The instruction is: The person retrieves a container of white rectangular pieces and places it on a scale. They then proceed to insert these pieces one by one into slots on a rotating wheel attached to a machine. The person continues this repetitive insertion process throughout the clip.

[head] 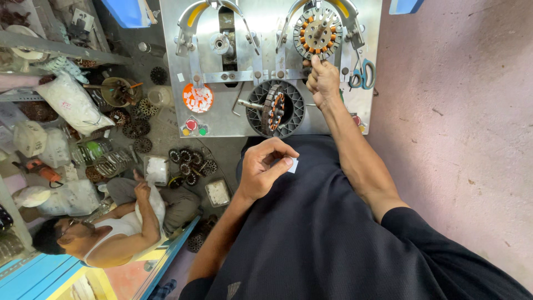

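Note:
My right hand (322,79) reaches up to a round stator with copper-orange windings (318,32) mounted on a metal winding machine (222,116); its fingers are pinched at the stator's lower edge. My left hand (262,168) stays near my body in front of my dark shirt and pinches a small white slip of paper (293,165). A second wound stator (274,107) sits edge-on in a black round holder in the middle of the machine.
Scissors (363,75) hang at the machine's right. An orange round dish (197,98) and coloured buttons (195,126) sit on its left. Several stators (190,161) lie on the floor. A seated person in a white vest (119,228) works at lower left.

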